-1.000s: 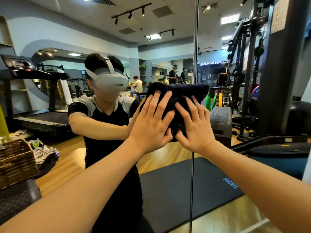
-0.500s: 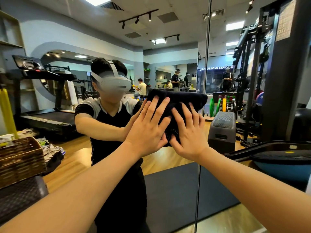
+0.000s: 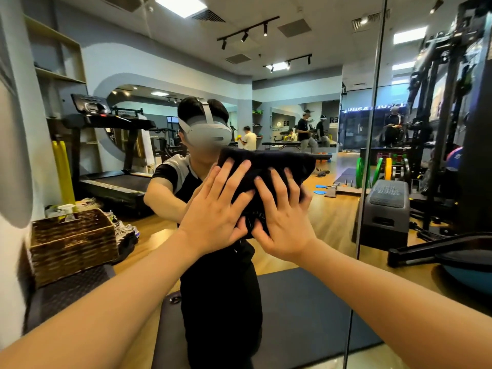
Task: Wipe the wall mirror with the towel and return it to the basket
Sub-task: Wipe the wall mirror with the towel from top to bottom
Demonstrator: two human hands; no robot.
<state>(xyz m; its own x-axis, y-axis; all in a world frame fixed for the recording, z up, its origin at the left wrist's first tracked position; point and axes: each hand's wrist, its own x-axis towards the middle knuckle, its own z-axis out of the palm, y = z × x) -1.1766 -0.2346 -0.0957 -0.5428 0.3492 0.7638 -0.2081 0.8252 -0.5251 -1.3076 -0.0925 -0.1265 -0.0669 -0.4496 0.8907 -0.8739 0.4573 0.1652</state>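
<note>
A folded black towel (image 3: 271,166) lies flat against the wall mirror (image 3: 306,123) at chest height. My left hand (image 3: 215,209) presses on its lower left part with straight, spread fingers. My right hand (image 3: 285,217) presses its lower right part the same way, fingers spread. The two hands sit side by side, thumbs nearly touching. A woven wicker basket (image 3: 72,241) stands low at the left, on a dark surface. The mirror shows my reflection behind the towel.
A vertical seam (image 3: 370,155) splits the mirror panels right of the towel. Reflected gym gear fills the glass: a treadmill (image 3: 111,155), a dark floor mat (image 3: 306,315), a grey step box (image 3: 386,209). A black weight machine (image 3: 466,129) stands at the right.
Both hands and the towel have slid left along the mirror, away from the seam. The view has turned left, so the basket shows more fully.
</note>
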